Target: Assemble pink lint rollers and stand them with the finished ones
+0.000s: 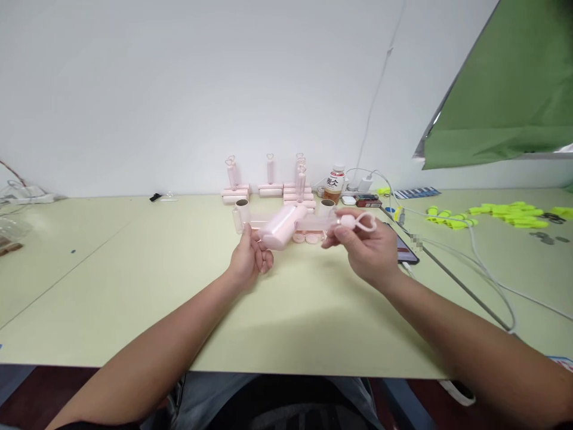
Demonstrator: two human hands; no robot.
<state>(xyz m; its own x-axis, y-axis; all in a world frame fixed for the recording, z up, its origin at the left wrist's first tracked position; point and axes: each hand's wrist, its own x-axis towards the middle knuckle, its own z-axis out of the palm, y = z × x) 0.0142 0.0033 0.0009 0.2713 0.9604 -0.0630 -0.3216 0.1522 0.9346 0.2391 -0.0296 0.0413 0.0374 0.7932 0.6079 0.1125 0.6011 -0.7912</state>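
A pale pink lint roller [281, 228], slightly blurred, is held above the table between my hands. Its wide, smooth head points left, and a clear handle [316, 223] runs right to a heart-shaped loop [367, 222]. My left hand [249, 257] has its thumb and curled fingers at the head's left end. Thumb and fingers of my right hand [369, 248] pinch the handle's end beside the loop. Behind them stand two paper rolls with brown cores, a left roll [242, 209] and a right roll [327, 206]. Small round pink parts [307, 237] lie partly hidden behind the roller.
Several similar pink rollers [299, 190] stand handle-up along the wall. Nearby are a drink bottle [334, 184], a small box [367, 201] and a phone [405, 249] on a cable. White cables [481, 269] and yellow-green pieces [510, 214] lie at the right. A green cloth [501, 95] hangs above.
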